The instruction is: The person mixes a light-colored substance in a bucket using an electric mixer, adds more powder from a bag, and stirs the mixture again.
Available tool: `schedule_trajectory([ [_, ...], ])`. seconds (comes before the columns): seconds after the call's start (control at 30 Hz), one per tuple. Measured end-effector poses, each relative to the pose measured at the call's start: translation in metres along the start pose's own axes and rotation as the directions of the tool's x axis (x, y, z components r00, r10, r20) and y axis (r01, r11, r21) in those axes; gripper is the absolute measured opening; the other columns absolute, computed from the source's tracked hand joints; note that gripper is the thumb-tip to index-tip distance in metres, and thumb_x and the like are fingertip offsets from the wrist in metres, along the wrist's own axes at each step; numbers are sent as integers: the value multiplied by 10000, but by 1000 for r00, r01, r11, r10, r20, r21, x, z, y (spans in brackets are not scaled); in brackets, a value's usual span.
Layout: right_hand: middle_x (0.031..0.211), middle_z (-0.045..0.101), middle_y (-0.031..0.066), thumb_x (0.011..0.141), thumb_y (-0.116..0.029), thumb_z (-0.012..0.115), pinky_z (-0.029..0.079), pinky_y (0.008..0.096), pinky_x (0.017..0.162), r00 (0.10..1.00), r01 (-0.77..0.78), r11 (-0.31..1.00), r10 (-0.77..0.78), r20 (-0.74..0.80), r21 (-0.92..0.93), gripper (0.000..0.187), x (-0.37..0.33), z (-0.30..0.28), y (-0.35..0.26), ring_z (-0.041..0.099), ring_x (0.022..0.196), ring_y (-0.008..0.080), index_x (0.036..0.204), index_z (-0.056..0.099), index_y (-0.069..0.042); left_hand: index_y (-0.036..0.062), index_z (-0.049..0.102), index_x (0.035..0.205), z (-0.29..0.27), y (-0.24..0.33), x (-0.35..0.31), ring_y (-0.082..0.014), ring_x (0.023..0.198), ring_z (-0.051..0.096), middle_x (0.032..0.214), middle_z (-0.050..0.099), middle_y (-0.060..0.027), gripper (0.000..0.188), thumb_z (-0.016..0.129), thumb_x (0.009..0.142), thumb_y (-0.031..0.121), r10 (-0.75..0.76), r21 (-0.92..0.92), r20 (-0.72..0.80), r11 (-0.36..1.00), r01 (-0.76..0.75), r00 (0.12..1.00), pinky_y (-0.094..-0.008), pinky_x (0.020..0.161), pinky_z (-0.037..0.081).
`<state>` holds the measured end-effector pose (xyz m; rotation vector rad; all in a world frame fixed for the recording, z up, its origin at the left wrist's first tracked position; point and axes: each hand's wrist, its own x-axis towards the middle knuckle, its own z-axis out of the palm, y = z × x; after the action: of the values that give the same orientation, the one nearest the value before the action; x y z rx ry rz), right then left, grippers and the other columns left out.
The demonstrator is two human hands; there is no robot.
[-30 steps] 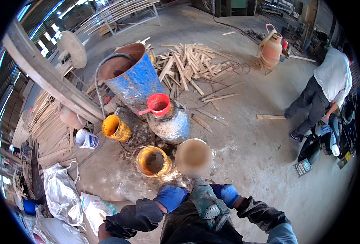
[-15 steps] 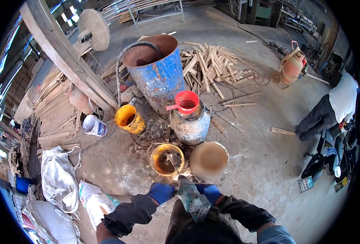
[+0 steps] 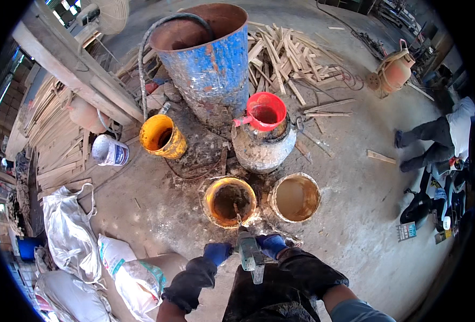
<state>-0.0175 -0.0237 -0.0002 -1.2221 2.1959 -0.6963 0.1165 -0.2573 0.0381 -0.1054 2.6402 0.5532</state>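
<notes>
Since a second ago the power mixer (image 3: 248,251) has come off the right-hand bucket's near edge, and its shaft (image 3: 238,217) now reaches over the near rim into the yellow bucket (image 3: 209,199). From my remote seat I see the left hand (image 3: 217,252) and right hand (image 3: 272,246), both in blue gloves, closed around the mixer on either side of its body (individual fingertips are too small for me to make out). The mixer sits between the hands, just on the near side of the yellow bucket. To that bucket's right, close by, stands a pale bucket (image 3: 311,185) of cloudy, tan liquid. Behind them I have a rounded grey container (image 3: 264,151) with a red vessel (image 3: 254,110) on top, then a tall blue drum (image 3: 210,70). Another yellow bucket (image 3: 177,148) stands farther left, and well apart on the right a person (image 3: 459,129) bends over.
</notes>
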Motion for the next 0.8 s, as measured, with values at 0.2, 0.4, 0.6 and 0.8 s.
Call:
schedule_trajectory([
  [0.2, 771, 652, 136, 862, -271, 528, 505, 445, 605, 973, -203, 952, 170, 157, 227, 218, 5, 16, -2, 650, 700, 337, 1024, 632, -169, 202, 644, 771, 70, -24, -14, -313, 615, 643, 683, 642, -112, 197, 567, 841, 369, -31, -140, -108, 990, 16, 994, -479, 506, 457],
  [0.4, 780, 661, 97, 873, -211, 488, 501, 460, 526, 994, 102, 970, -90, 63, -220, 272, -46, 67, 34, 647, 635, 303, 1116, 607, -185, 177, 638, 757, 98, 1, -14, -321, 648, 651, 694, 650, -110, 218, 582, 829, 375, -155, -141, 20, 978, 156, 988, -480, 539, 471],
  [0.6, 849, 659, 129, 773, -276, 600, 527, 470, 627, 976, 33, 995, -11, 217, -96, 420, -38, 68, 59, 649, 751, 358, 1180, 598, -169, 161, 630, 739, 135, 8, -8, -327, 649, 649, 694, 650, -110, 243, 598, 820, 388, -190, -120, 73, 973, 198, 979, -471, 547, 478],
  [0.8, 895, 650, 101, 828, -185, 555, 502, 431, 607, 947, -45, 967, 120, 297, -249, 468, -37, 75, 56, 638, 731, 306, 1292, 499, -171, 141, 635, 731, 141, 19, -12, -346, 711, 654, 720, 661, -124, 268, 678, 737, 405, -258, -65, 111, 962, 266, 960, -475, 607, 491],
])
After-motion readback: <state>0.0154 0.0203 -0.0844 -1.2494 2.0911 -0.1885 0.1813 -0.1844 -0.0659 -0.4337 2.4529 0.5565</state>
